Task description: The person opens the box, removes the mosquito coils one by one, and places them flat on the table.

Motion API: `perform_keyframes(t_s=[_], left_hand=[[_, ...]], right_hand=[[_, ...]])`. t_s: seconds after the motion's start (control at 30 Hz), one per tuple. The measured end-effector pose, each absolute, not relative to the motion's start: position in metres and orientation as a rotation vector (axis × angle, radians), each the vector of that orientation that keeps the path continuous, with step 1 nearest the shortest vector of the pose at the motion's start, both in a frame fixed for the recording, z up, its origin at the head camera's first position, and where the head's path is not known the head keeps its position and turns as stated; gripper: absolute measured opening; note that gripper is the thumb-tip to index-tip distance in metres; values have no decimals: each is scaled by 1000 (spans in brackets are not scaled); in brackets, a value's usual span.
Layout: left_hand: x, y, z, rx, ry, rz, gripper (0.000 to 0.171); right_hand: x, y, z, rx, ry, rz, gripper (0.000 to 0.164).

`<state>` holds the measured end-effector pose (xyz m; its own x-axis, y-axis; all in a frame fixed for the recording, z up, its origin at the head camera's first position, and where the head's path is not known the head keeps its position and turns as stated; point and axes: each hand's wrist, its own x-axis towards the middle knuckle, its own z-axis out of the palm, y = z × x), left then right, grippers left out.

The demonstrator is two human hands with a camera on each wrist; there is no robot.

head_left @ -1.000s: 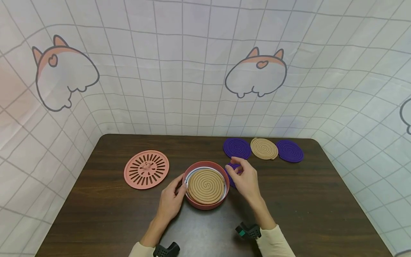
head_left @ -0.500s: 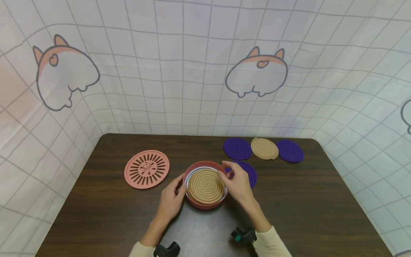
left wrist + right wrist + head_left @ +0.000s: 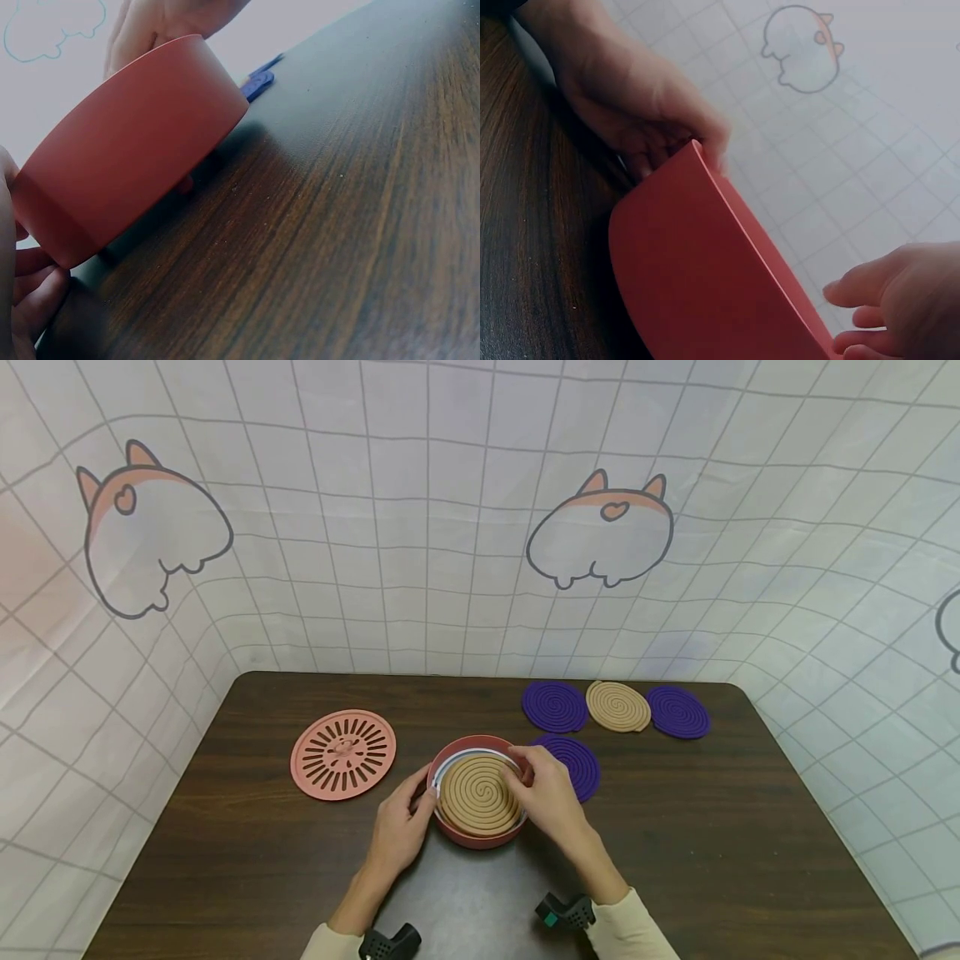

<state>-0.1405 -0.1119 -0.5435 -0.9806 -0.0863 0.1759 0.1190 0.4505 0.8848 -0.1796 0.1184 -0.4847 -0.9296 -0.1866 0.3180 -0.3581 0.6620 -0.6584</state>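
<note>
A round red mosquito-coil box [image 3: 477,843] stands on the table, with a pale ring along its inner wall. Inside lies a tan mosquito coil [image 3: 480,795], face up. My left hand [image 3: 399,827] grips the box's left wall, thumb over the rim and fingers outside; the right wrist view shows this grip [image 3: 652,105] from across. Over the right rim is my right hand [image 3: 553,793], its thumb tip at the coil's right edge and its fingers loosely bent near the rim. In the right wrist view, that hand's thumb [image 3: 855,289] stands apart from its fingers.
A purple coil [image 3: 576,767] lies just behind my right hand. Farther back sit another purple coil [image 3: 555,707], a tan coil [image 3: 618,707] and a third purple one [image 3: 678,712] in a row. The pink slotted lid [image 3: 342,755] lies to the left.
My right hand has come left and down from above the nearby purple coil to the box's right rim, uncovering that coil. The left hand and the box stay in place.
</note>
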Motion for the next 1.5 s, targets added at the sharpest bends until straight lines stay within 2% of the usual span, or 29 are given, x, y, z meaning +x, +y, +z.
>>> perform_keyframes(t_s=[0.77,1.27,1.5], left_hand=[[-141,-112,-544,-28,-2497,-1551,38],[-140,-111,-542,-21,-2494,-1572,39],[-140,-111,-542,-29,-2492,-1578,39]], right_hand=[[-176,109,-486,610,-2771,681,27],[-174,109,-487,630,-2784,676,31],[-174,111,-485,598,-2752,774,25]])
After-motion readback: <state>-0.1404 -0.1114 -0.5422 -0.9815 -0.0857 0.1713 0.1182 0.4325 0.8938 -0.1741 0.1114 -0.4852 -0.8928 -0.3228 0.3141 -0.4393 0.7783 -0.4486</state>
